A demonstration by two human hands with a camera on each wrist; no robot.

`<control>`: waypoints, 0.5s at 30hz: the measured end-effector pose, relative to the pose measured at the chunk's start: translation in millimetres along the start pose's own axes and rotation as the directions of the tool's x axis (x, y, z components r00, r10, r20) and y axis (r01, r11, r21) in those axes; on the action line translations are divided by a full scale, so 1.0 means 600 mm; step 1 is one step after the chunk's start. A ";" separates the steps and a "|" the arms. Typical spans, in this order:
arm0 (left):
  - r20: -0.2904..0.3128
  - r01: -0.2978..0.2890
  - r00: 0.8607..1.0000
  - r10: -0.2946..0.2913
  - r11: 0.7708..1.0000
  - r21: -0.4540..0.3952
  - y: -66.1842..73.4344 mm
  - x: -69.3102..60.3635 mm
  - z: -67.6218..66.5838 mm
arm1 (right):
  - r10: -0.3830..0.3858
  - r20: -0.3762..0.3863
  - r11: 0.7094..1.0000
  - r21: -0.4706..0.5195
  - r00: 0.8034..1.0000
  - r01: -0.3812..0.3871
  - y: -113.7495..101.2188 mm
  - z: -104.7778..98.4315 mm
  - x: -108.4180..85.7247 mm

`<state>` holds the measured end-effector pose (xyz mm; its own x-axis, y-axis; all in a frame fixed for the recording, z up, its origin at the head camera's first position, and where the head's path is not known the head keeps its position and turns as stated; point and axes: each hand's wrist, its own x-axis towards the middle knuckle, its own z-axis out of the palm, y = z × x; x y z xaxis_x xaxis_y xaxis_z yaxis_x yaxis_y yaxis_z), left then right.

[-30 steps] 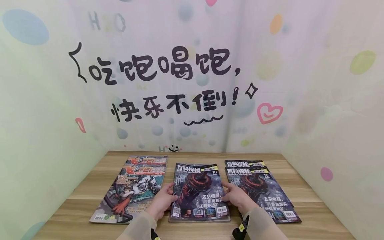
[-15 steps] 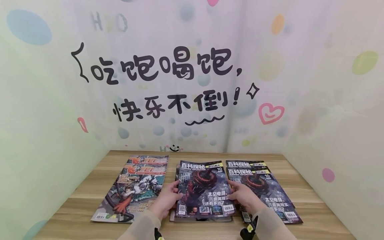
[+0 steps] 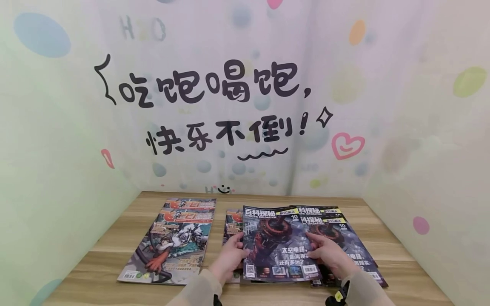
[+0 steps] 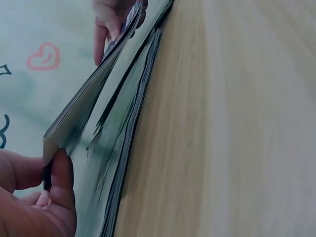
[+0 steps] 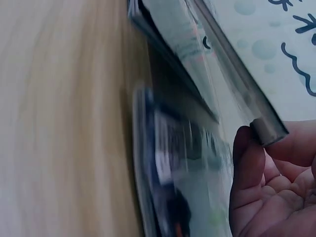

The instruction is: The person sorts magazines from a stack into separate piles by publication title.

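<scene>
Between my two hands a dark magazine (image 3: 273,242) with a red ring on its cover is held up off the table, face up. My left hand (image 3: 230,256) pinches its left edge; in the left wrist view the thumb and fingers grip a corner of the magazine (image 4: 74,116). On the opposite edge my right hand (image 3: 330,251) pinches it between thumb and fingers. Below it lies another magazine (image 3: 232,227) with an orange title, mostly covered. To the right sits an overlapping pile of matching dark magazines (image 3: 361,246), partly hidden by the held one and my right hand.
Overlapping magazines (image 3: 172,246) with orange titles lie at the left of the wooden table (image 3: 103,255). A printed curtain wall (image 3: 214,106) stands behind the table's back edge, with more curtain on both sides. A black strap (image 3: 338,293) is on my right wrist.
The dark magazine has been lifted off the middle stack and carried right by both hands, uncovering part of the orange-titled magazine below. It now overlaps the right pile in the head view.
</scene>
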<state>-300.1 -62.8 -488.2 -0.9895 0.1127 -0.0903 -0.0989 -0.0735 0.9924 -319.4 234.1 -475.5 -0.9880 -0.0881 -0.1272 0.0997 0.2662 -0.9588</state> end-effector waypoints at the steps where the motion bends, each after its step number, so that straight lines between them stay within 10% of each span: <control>1: 0.002 -0.005 1.000 0.005 1.000 -0.005 -0.001 0.000 0.007 | 0.000 -0.003 1.000 -0.003 1.000 0.000 0.001 -0.006 -0.001; 15: -0.029 -0.031 0.999 0.030 0.998 -0.051 -0.010 -0.010 0.093 | 0.035 -0.018 0.999 -0.028 0.999 -0.036 0.011 -0.078 -0.020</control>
<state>-287.6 -7.8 -488.9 -0.9946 0.0819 -0.0631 -0.0733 -0.1274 0.9891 -312.2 281.6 -468.2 -0.9858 -0.0614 -0.1565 0.1317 0.2960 -0.9461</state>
